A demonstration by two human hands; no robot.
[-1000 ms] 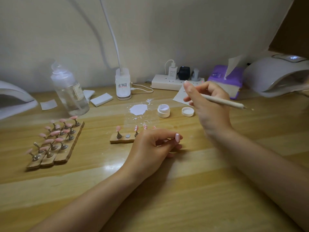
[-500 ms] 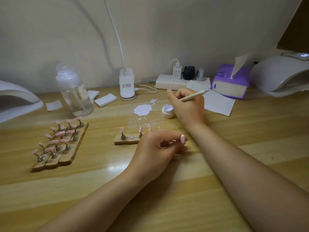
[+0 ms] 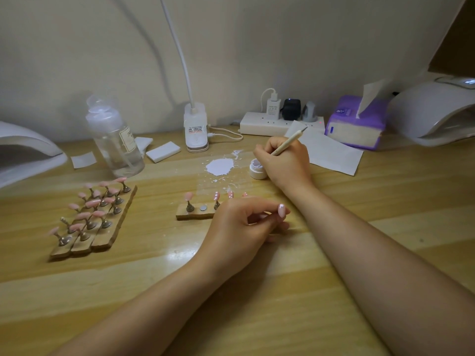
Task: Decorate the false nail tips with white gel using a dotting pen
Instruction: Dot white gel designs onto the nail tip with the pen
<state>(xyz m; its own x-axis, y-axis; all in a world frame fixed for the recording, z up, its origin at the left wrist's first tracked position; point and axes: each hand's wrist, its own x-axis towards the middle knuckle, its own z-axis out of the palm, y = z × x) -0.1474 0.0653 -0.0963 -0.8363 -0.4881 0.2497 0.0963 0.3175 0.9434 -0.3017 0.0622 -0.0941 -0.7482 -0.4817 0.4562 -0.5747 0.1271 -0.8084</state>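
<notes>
My right hand grips a beige dotting pen; its upper end points up and right, and its lower end is hidden behind my fingers, right over the small white gel jar. My left hand lies curled over the right end of a wooden holder strip, holding it down. Pink nail tips stand on pegs along that strip, and some carry white dots. A white gel smear lies on the table behind the strip.
Three more holder strips with pink tips lie at the left. A clear bottle, a lamp base, a power strip, a paper sheet and a purple tissue pack line the back. Nail lamps stand at both sides.
My right hand has swung left from above the paper and lid to the gel jar, turning the pen so it points up and right. My left hand has stayed on the strip.
</notes>
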